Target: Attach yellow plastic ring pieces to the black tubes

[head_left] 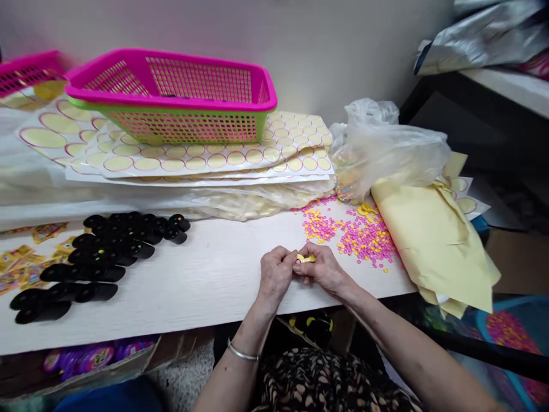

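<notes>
Tabletop [223, 286] work sits toward its right end, where the left hand [278, 273] and right hand [323, 268] meet just inside the front edge. Both hands are nearly closed, fingertips together, around one small yellow piece [306, 259] with a pink spot at its left end; the right thumb and forefinger pinch it, and the left fingertips close on that spotted end, their exact grip hidden.

With so small a hold, the yellow piece could well spring free if pressed off-centre, and being so near the front edge it might drop over toward the lap. Past the hands, toward the back right corner, pink and yellow bits [364, 243] lie loose; a brushing forearm could scatter them, some off the edge. Yellow paper [433, 240] overhangs the right end and might slide, dragging bits along. At the left end, black parts [107, 249] stand in tight rows that a sleeve or elbow could topple.

Nothing can be read for certain: wrappers [19, 263] by the left edge and purple packs [96, 357] below the front edge carry print too small or blurred. Sheets [295, 137] along the back show only red-ringed ovals.
</notes>
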Demonstrator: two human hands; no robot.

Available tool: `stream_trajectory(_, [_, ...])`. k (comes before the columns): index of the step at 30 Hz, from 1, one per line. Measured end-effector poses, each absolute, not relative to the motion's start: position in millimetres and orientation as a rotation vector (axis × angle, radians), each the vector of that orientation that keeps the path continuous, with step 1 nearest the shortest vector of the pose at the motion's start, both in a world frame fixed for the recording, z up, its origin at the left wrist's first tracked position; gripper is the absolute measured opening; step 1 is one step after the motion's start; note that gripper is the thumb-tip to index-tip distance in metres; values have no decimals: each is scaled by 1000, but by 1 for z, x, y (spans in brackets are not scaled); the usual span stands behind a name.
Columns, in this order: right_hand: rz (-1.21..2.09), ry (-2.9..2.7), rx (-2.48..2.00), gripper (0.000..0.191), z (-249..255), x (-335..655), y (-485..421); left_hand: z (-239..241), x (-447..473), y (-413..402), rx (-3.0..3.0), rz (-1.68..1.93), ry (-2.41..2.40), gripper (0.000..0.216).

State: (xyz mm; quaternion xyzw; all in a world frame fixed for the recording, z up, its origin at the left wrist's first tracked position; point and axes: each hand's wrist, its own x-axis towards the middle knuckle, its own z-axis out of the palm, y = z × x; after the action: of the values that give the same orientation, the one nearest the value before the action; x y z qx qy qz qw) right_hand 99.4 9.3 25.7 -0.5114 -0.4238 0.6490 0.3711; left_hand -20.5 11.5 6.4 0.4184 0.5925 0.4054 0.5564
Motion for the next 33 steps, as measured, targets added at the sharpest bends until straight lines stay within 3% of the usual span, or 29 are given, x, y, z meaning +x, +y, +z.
stream_trajectory(12, [1682,-1189,-1243,38,23,111,2,15,-28,5,1043,964,1239,41])
stream_trajectory(16, [1619,-1163,-1401,29,22,107,6,16,-26,1,1048,999,1258,46])
stream_trajectory(20, [1517,-1097,-1496,24,18,100,-6,12,-25,-7,1078,1084,1245,37])
stream_trajectory(24, [1493,-1106,-1524,32,16,99,-21,10,-27,-11,1123,1099,1214,27])
stream_trajectory(33, [1567,-1092,-1497,32,29,104,-9,12,-29,-11,978,919,1239,35])
